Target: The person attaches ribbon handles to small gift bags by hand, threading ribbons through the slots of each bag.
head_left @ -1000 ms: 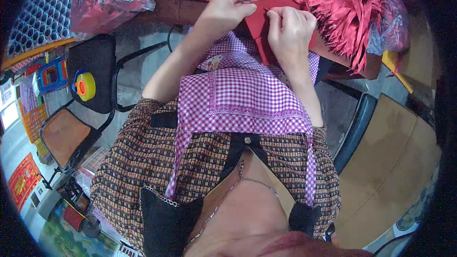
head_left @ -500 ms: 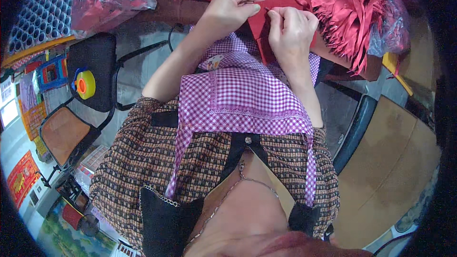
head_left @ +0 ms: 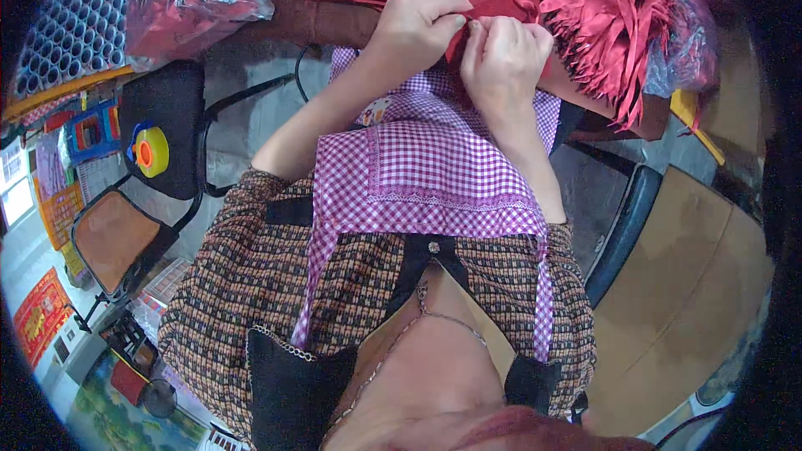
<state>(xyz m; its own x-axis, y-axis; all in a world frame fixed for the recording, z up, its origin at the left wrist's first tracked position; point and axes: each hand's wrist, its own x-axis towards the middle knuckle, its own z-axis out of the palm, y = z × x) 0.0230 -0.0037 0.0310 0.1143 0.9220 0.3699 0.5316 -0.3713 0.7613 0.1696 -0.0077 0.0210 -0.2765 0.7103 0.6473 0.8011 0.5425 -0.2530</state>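
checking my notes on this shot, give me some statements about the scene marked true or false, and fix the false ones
1. The left hand and right hand are close together at a red piece. True.
2. The bunch of red ribbons lies to the left of both hands. False: it lies to their right.
3. A plastic bag with red contents is at the upper left. True.
4. The apron is plain green. False: it is purple-and-white checked.
5. A round yellow item with an orange middle shows at the left. True.
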